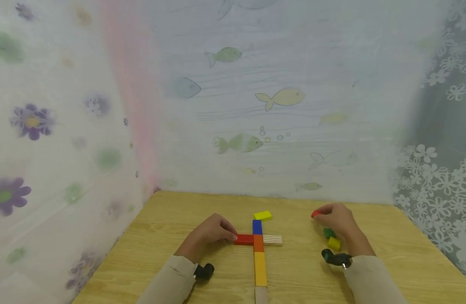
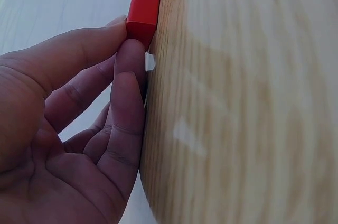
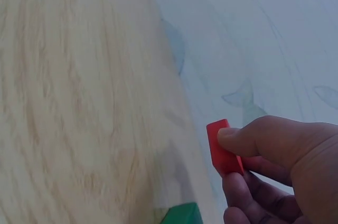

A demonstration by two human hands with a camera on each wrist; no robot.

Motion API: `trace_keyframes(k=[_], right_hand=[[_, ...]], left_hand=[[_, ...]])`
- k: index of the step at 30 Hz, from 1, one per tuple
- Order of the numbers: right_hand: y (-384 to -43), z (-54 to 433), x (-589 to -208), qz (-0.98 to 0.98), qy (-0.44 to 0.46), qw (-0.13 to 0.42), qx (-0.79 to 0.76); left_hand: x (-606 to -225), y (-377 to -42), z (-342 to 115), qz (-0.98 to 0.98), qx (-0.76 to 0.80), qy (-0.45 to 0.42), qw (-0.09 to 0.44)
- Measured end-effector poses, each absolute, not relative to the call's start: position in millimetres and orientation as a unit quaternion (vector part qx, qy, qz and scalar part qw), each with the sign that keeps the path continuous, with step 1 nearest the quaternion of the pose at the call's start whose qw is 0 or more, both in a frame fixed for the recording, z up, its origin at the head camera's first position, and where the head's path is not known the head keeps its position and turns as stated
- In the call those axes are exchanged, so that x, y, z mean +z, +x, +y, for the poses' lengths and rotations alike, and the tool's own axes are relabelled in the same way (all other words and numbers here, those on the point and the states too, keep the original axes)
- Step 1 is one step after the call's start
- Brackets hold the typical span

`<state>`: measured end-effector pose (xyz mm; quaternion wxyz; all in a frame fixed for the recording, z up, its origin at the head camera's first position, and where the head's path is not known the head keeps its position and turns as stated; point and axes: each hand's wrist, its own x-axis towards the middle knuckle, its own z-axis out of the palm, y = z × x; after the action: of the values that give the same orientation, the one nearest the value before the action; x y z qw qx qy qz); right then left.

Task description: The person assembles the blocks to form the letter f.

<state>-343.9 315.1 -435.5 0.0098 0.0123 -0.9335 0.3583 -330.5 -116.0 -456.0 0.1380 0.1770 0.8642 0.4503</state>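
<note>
My left hand (image 1: 214, 229) pinches the outer end of a long red block (image 1: 244, 240) between thumb and index finger; in the left wrist view the red block (image 2: 145, 5) lies along the wooden tabletop. Its other end meets an orange block (image 1: 258, 243) in a cross-shaped layout. A plain wood block (image 1: 272, 240) forms the opposite arm, a blue block (image 1: 257, 227) the far end. Over at the right, my right hand (image 1: 337, 217) holds a small red block (image 3: 224, 147) between thumb and fingers, raised above the table. A green block (image 1: 329, 233) lies below that hand.
A yellow-orange block (image 1: 260, 269) and a pale block (image 1: 261, 295) continue the layout toward me. One bright yellow block (image 1: 262, 215) lies beyond the blue one, another yellow block (image 1: 334, 243) beside the green. Patterned curtains (image 1: 256, 105) enclose the wooden table (image 1: 172, 211).
</note>
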Motion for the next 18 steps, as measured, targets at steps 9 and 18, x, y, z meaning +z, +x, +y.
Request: trace_keyframes(k=[9, 18], right_hand=[[-352.1, 304.4, -430.8, -0.932, 0.022, 0.020, 0.361], [-357.3, 288.8, -430.3, -0.932, 0.038, 0.028, 0.360]], left_hand=[[-456.0, -329.7, -115.0, 0.855, 0.462, 0.190, 0.144], [-454.1, -329.8, -115.0, 0.857, 0.459, 0.182, 0.147]])
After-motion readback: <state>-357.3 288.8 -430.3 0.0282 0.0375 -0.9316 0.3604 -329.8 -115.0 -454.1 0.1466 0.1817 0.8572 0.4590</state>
